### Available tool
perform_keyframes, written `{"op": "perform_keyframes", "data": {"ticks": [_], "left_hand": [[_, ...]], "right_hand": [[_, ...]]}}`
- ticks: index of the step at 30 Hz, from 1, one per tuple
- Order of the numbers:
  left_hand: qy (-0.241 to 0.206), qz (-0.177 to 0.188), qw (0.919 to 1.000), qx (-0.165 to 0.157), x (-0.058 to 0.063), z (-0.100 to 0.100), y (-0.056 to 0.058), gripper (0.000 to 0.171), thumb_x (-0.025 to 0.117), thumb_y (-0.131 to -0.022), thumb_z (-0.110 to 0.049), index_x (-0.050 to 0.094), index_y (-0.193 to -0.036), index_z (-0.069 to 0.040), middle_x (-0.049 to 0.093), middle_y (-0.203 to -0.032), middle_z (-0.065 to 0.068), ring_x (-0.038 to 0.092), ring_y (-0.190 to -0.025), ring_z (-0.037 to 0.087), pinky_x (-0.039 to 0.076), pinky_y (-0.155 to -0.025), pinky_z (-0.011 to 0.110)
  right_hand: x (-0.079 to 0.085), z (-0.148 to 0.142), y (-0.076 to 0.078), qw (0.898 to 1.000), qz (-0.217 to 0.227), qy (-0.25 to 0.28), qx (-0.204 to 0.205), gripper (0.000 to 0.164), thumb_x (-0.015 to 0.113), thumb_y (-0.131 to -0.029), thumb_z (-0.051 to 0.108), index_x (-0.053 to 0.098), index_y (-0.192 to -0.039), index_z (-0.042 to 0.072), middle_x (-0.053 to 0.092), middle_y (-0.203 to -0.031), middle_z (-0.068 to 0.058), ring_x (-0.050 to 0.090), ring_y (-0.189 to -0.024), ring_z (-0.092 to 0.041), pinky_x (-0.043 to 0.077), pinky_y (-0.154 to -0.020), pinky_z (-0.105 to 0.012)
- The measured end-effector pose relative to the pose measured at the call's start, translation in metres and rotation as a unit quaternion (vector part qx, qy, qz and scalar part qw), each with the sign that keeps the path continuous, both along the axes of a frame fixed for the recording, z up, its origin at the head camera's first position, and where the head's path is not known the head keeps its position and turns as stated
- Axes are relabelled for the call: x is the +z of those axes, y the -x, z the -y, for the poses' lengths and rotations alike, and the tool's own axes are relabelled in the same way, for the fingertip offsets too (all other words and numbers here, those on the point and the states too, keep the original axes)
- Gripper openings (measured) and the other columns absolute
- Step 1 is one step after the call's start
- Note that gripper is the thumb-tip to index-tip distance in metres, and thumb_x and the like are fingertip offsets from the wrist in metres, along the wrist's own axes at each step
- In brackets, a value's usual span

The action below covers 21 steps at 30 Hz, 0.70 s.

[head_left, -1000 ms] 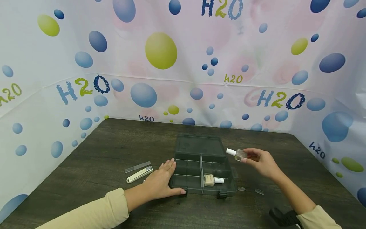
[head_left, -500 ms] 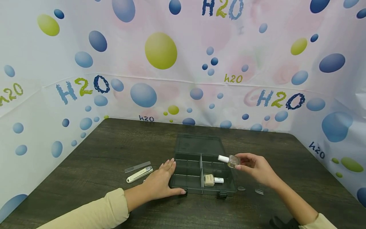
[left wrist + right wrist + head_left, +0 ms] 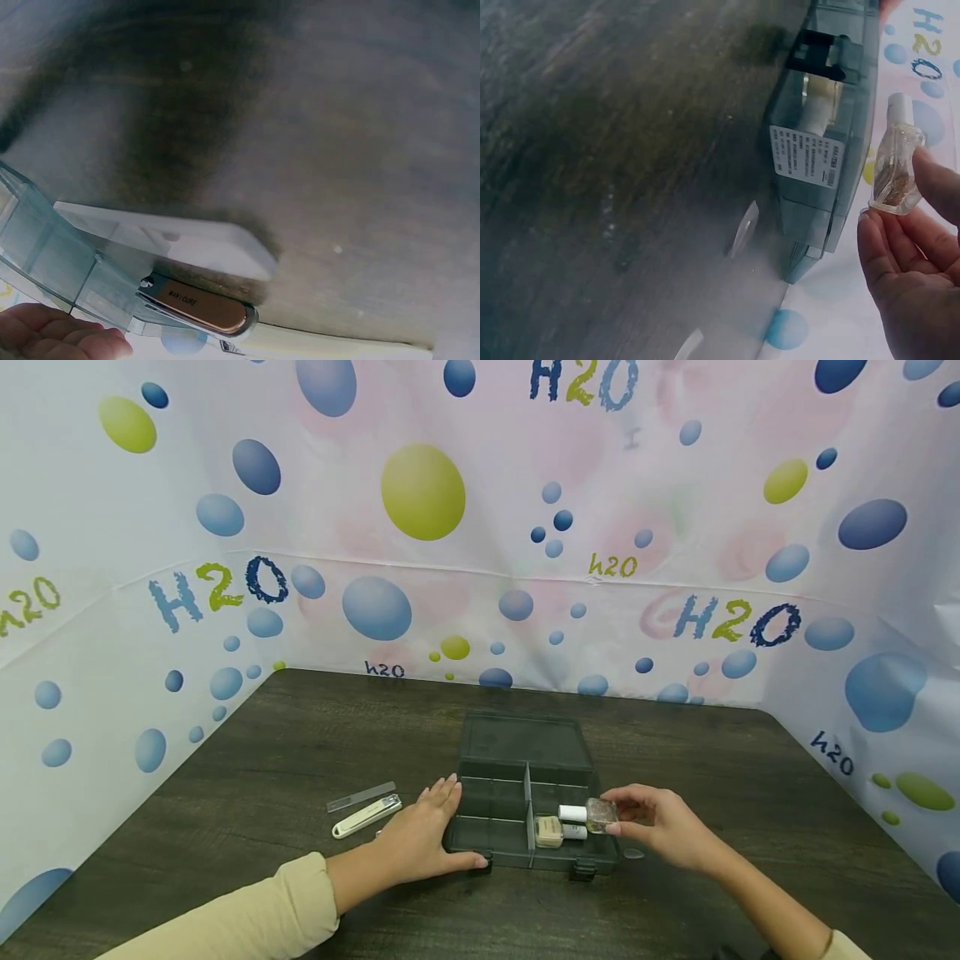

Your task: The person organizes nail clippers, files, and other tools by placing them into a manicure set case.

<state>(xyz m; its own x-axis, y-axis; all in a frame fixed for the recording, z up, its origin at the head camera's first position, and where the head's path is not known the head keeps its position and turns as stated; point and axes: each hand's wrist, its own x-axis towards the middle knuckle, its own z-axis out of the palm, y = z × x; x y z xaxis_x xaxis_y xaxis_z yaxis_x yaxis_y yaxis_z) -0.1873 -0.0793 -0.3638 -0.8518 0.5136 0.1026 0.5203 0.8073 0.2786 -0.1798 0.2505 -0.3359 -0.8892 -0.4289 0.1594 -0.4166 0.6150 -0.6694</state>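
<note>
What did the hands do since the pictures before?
The right hand carried the clear bottle left and lower in the head view, from beside the box to over its right part, without letting go. The left hand, box and cream bottle stayed put.

Box point(image 3: 491, 839) on table point(image 3: 337, 727), lid point(image 3: 525, 739) at back. First bottle point(image 3: 549, 832) in box's front right; second bottle point(image 3: 600, 817) over right half, right hand point(image 3: 663, 825) at its right. Left hand point(image 3: 426, 832) at box's left edge; clipper point(image 3: 367, 817) left of that, strip point(image 3: 361, 797) behind clipper.
</note>
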Motion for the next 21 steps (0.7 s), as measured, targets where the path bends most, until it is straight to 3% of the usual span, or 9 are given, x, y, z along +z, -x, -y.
{"op": "perform_keyframes", "data": {"ticks": [9,21], "left_hand": [[-0.003,-0.002,1.0,-0.003,0.0,0.0,0.0,0.097,0.059,-0.073,-0.063,0.033,-0.137,0.005,0.029,-0.144,0.022,0.031,-0.132,0.037,0.036,-0.103,0.047],[-0.003,-0.003,1.0,-0.005,0.001,0.0,-0.001,0.097,0.059,-0.074,-0.063,0.033,-0.137,0.006,0.029,-0.144,0.023,0.031,-0.132,0.038,0.034,-0.104,0.047]], "right_hand": [[-0.002,0.005,-0.001,0.998,-0.025,-0.032,0.04,0.037,0.067,-0.08,0.027,0.061,-0.107,0.004,0.062,-0.101,-0.008,0.054,-0.079,-0.003,0.049,-0.066,-0.022],[0.009,0.016,0.005,0.988,0.014,-0.13,0.085,0.035,0.066,-0.08,0.031,0.063,-0.105,0.006,0.057,-0.099,0.0,0.049,-0.081,-0.007,0.043,-0.06,-0.021]]}}
